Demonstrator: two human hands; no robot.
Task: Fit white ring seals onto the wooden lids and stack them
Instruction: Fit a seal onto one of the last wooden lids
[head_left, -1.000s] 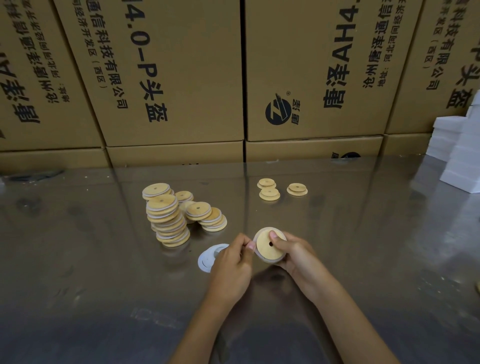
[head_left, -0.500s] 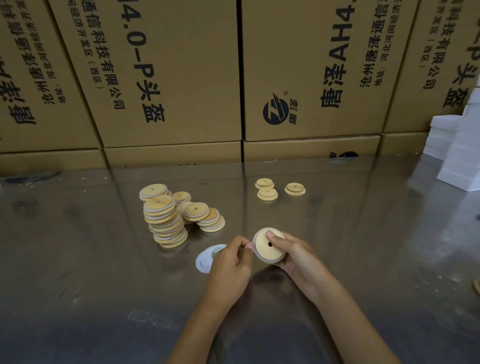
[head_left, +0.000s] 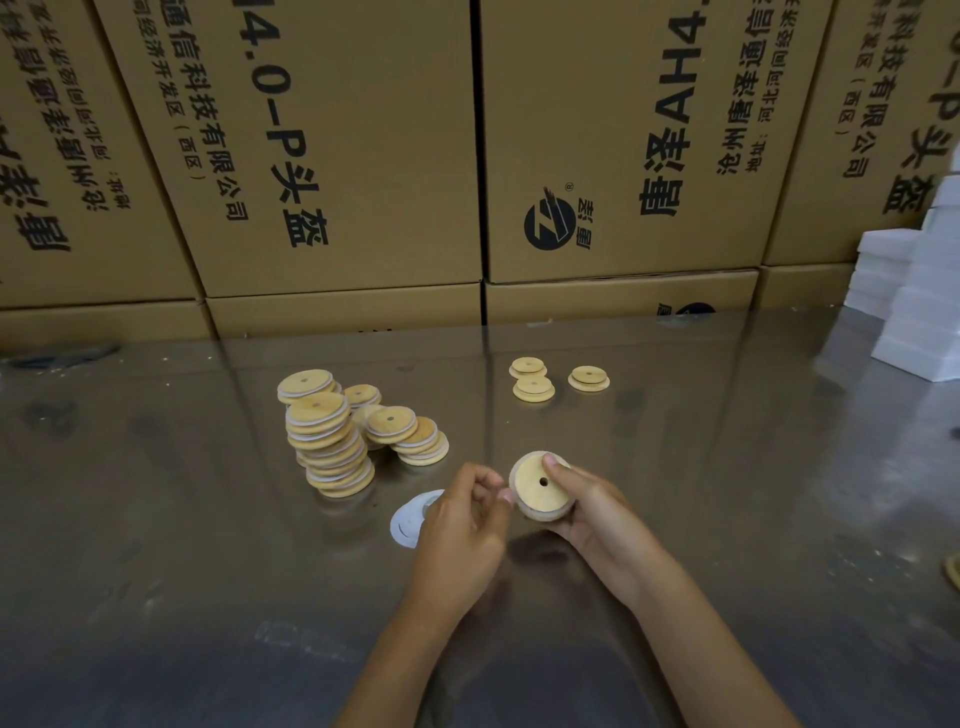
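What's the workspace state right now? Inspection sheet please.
Surface: reflective metal table, dusty.
Job's things: wooden lid held above the table; tall leaning stack of lids; lower stacks beside it; three loose lids farther back; white ring seals flat on the table.
Clutter: nothing seen.
Grippers: right hand grips the lid; left hand pinches at its rim.
Cables: nothing seen.
Surroundings: printed cardboard boxes behind; white boxes at right.

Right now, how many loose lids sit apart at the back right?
3: far-left lid, lid just in front of it, right lid. None hidden there.
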